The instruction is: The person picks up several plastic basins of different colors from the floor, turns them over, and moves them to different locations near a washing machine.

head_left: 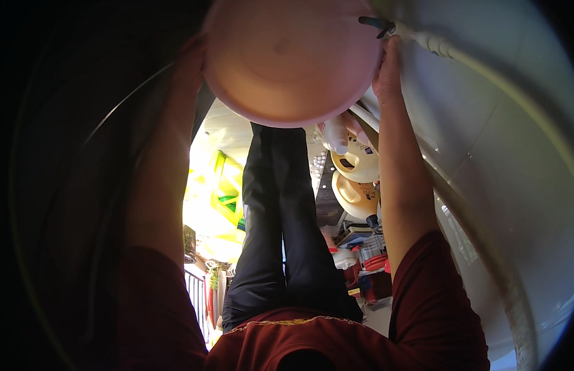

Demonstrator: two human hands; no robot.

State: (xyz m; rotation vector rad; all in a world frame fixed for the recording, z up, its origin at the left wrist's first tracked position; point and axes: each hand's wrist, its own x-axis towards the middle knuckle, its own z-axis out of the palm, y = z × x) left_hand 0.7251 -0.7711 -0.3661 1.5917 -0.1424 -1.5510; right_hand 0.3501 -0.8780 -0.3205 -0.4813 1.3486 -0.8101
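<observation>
A round pale pink basin (287, 68) fills the top middle of the head view, its smooth curved surface facing me. In dim light, my left hand (191, 62) is closed on the basin's left rim. The opposite rim is gripped by my right hand (388, 69), whose fingers are partly hidden. Just above that hand is a small tap with a dark lever (376, 26), joined to a pale pipe (472, 59). The basin overlaps part of the tap; whether they touch, I cannot tell. Both my arms are stretched out.
Cream-coloured jugs (356, 193) and a white bottle (334, 135) stand right of my legs. Red containers (375, 263) sit closer in. Left of my legs is a bright yellow-green object (222, 185), washed out by sunlight. The pipe curves down a pale wall (522, 167).
</observation>
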